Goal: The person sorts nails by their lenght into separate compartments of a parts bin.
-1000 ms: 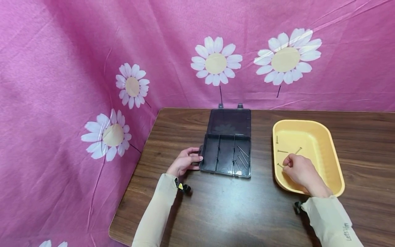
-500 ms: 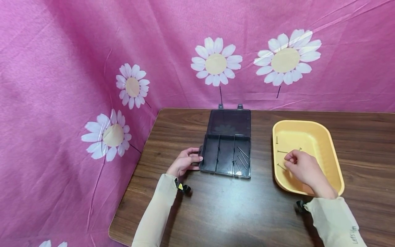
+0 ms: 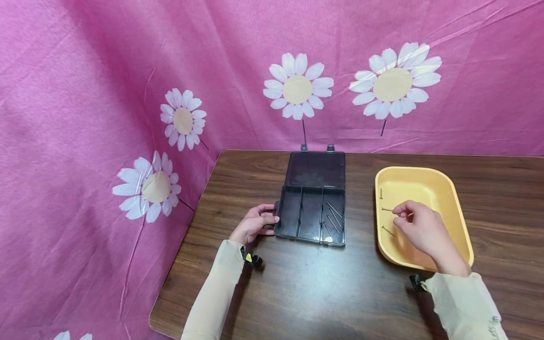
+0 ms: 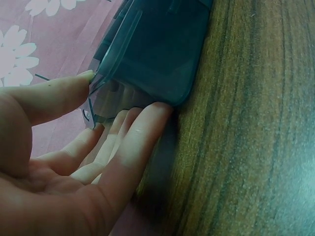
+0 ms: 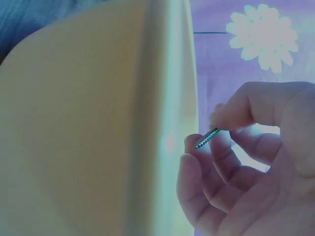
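My left hand [image 3: 253, 222] grips the left side of a dark, see-through compartment box [image 3: 310, 226]. In the left wrist view its thumb [image 4: 64, 98] presses the rim while the fingers spread along the side wall. The lid [image 3: 316, 169] lies folded back, and several screws [image 3: 334, 213] rest in the rightmost of its compartments. Over the yellow tray [image 3: 461, 222], my right hand [image 3: 425, 229] pinches a screw [image 5: 206, 138] between thumb and fingertips, its threaded end showing in the right wrist view. Beside those fingers, other screws [image 3: 387, 230] lie along the tray's left part.
The wooden table [image 3: 323, 293] carries both box and tray, with a strip of tabletop between them. A pink cloth [image 3: 238, 71] printed with white flowers hangs behind and to the left. The tray's raised wall [image 5: 167, 118] stands close by the right hand.
My right hand has shifted slightly up and right within the tray. The screw that lay by its fingertips no longer shows there. The left hand and box have stayed put.
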`<state>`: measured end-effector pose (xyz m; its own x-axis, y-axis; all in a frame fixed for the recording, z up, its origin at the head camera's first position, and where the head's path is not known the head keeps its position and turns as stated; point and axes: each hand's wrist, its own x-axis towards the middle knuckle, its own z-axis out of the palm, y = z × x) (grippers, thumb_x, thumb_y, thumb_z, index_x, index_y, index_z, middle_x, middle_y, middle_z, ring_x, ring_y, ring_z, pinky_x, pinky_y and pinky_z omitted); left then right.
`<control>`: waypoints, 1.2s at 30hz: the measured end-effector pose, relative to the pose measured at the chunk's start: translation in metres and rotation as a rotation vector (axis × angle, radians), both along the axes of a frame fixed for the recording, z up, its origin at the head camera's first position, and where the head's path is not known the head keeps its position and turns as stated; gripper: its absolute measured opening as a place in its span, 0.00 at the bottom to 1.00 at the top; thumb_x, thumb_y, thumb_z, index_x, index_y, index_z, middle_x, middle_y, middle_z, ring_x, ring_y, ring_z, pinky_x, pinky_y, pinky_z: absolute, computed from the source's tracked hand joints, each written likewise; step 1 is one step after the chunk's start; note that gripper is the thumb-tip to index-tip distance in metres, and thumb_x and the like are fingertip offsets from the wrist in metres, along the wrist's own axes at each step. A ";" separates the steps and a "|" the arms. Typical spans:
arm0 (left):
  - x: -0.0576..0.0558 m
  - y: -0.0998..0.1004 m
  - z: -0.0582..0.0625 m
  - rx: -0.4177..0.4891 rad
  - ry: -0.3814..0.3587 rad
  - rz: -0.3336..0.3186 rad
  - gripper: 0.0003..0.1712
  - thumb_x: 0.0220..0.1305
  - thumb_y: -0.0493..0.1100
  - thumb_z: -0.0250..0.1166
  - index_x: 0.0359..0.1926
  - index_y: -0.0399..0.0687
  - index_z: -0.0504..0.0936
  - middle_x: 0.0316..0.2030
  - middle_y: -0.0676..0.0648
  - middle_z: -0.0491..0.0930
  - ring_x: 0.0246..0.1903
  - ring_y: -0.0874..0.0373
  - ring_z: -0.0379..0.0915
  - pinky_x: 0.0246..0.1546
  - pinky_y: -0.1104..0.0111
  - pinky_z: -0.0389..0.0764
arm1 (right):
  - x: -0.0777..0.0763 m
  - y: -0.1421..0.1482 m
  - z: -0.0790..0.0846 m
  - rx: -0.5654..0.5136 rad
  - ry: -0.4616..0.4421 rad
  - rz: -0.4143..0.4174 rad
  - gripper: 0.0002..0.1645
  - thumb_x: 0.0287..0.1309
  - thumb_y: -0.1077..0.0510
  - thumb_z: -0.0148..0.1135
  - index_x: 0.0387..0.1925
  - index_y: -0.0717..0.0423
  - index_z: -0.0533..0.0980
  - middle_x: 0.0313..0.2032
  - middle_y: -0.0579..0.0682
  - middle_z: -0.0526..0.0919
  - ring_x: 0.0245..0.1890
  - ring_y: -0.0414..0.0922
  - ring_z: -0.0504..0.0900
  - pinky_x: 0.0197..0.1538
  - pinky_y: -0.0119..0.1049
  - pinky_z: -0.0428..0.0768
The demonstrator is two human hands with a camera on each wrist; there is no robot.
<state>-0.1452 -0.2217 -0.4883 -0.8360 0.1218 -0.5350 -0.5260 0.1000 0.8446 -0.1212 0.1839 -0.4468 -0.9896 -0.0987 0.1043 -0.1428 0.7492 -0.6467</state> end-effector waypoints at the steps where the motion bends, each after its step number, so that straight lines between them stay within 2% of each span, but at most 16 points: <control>1: 0.000 0.000 0.000 0.001 0.000 0.001 0.30 0.60 0.31 0.64 0.64 0.41 0.67 0.46 0.41 0.78 0.35 0.58 0.80 0.36 0.61 0.86 | 0.000 0.000 0.001 -0.008 0.012 -0.005 0.06 0.51 0.65 0.61 0.33 0.60 0.79 0.26 0.50 0.79 0.25 0.34 0.68 0.29 0.26 0.65; 7: -0.001 0.000 0.000 0.002 -0.002 -0.002 0.30 0.61 0.31 0.64 0.64 0.41 0.67 0.46 0.41 0.78 0.35 0.58 0.80 0.36 0.62 0.86 | 0.001 -0.002 0.009 -0.066 0.071 -0.031 0.08 0.50 0.67 0.61 0.35 0.59 0.80 0.27 0.51 0.81 0.26 0.22 0.66 0.30 0.22 0.66; 11: -0.001 0.000 -0.001 0.000 -0.002 -0.004 0.30 0.61 0.31 0.64 0.64 0.41 0.67 0.47 0.41 0.78 0.35 0.57 0.80 0.35 0.62 0.86 | 0.002 -0.004 0.014 -0.088 0.085 -0.056 0.09 0.50 0.67 0.60 0.35 0.58 0.80 0.27 0.49 0.80 0.27 0.20 0.66 0.32 0.19 0.67; 20: -0.002 0.000 -0.002 -0.005 -0.007 -0.009 0.31 0.61 0.31 0.64 0.64 0.42 0.67 0.47 0.41 0.78 0.35 0.58 0.79 0.36 0.62 0.86 | 0.002 -0.013 0.027 -0.187 0.114 -0.091 0.10 0.53 0.66 0.57 0.37 0.58 0.80 0.26 0.34 0.75 0.29 0.21 0.69 0.34 0.09 0.69; 28: -0.001 -0.001 -0.003 -0.004 -0.009 -0.008 0.30 0.61 0.31 0.64 0.64 0.41 0.67 0.46 0.42 0.77 0.36 0.57 0.79 0.37 0.61 0.86 | 0.001 -0.030 0.035 -0.304 0.138 -0.073 0.09 0.54 0.67 0.59 0.38 0.61 0.80 0.27 0.25 0.75 0.28 0.22 0.72 0.33 0.12 0.70; 33: -0.001 -0.002 -0.004 0.000 -0.010 -0.009 0.31 0.61 0.31 0.64 0.64 0.41 0.67 0.46 0.42 0.77 0.36 0.58 0.79 0.37 0.60 0.86 | -0.002 -0.041 0.034 -0.424 0.119 -0.041 0.09 0.53 0.70 0.61 0.38 0.63 0.79 0.28 0.25 0.76 0.29 0.24 0.74 0.34 0.13 0.73; 36: -0.001 -0.002 -0.003 0.003 -0.010 -0.006 0.31 0.60 0.31 0.64 0.64 0.41 0.67 0.46 0.43 0.78 0.36 0.58 0.80 0.37 0.60 0.86 | -0.004 -0.048 0.034 -0.511 0.077 -0.031 0.10 0.54 0.70 0.62 0.37 0.56 0.79 0.28 0.28 0.78 0.30 0.26 0.76 0.35 0.13 0.75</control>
